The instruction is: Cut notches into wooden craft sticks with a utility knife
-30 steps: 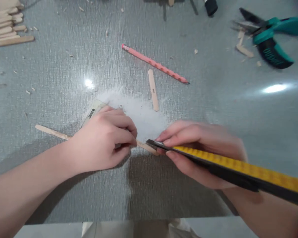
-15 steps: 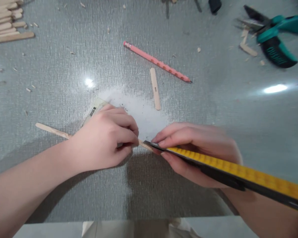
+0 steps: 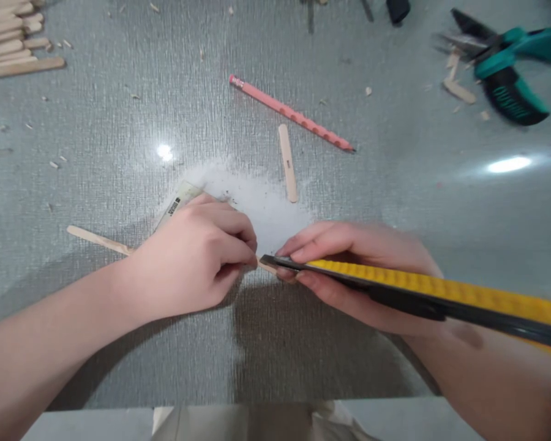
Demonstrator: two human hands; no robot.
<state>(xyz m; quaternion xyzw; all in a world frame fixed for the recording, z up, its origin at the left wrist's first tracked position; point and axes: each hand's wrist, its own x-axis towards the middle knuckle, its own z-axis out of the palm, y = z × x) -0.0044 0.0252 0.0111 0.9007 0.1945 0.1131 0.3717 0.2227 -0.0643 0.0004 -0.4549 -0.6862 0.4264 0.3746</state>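
My right hand (image 3: 349, 269) is closed around a yellow and black utility knife (image 3: 417, 288), whose blade points left. The blade tip rests against a craft stick (image 3: 267, 265) lying on the table, close to my left fingertips. My left hand (image 3: 202, 257) is closed, its thumb and fingers pinching that stick. Another length of craft stick (image 3: 98, 239) comes out to the left, by my left wrist; my hand hides whether both are one piece. Under my left hand lies a clear, printed plastic strip (image 3: 177, 203), partly covered.
A short marked stick (image 3: 288, 164) and a pink pencil (image 3: 294, 114) lie beyond my hands. Teal and black pliers (image 3: 505, 73) lie at the far right beside broken wood bits (image 3: 459, 90). Craft sticks (image 3: 9, 43) are piled far left. White powder (image 3: 261, 202) coats the grey table (image 3: 119, 367).
The knife has shifted slightly left and its handle has swung up, away from me, together with my right hand. My left hand stays in almost the same place.
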